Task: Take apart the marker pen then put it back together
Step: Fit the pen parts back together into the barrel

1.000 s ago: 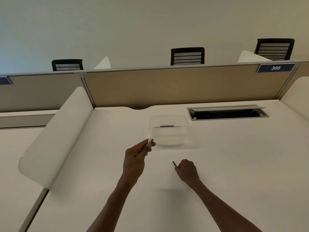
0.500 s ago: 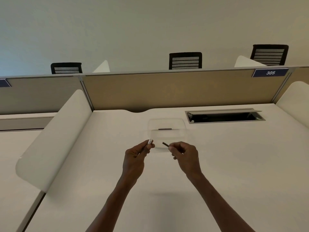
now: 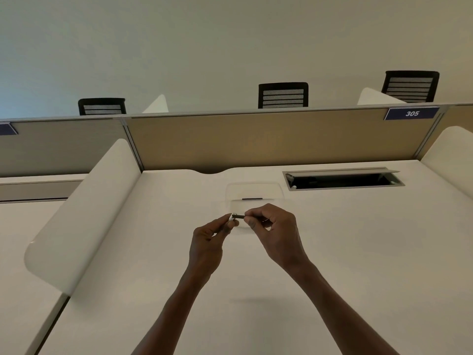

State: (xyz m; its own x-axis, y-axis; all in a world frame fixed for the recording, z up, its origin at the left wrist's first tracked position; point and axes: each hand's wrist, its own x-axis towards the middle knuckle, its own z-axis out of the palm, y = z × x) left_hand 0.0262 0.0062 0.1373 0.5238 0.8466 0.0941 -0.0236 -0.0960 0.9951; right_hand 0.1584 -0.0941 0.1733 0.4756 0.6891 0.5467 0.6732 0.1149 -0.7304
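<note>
Both hands raised over a matte white desk point(image 3: 332, 252), meeting near centre. Left hand point(image 3: 207, 242) pinches a white cylindrical barrel point(image 3: 232, 217), mostly hidden in the fist, only its blunt end showing. Right hand point(image 3: 276, 231) pinches a thin dark rod point(image 3: 240, 216) between thumb and forefinger, other fingers curled. Rod tip touches the barrel's end; whether it is inside, can't tell. Both parts held in the air just in front of a clear plastic tray point(image 3: 256, 190), rounded corners, glossy, with a small dark flat piece point(image 3: 252, 199) in it. Right of the tray, a rectangular metal-framed cable slot point(image 3: 343, 179), flap up, dark inside. Smooth white rounded side panels point(image 3: 84, 208) flank the desk. Tan fabric divider point(image 3: 256, 142) behind, blue tag point(image 3: 411, 113) reading 305. Three black mesh chair backs point(image 3: 283, 95) beyond it.
</note>
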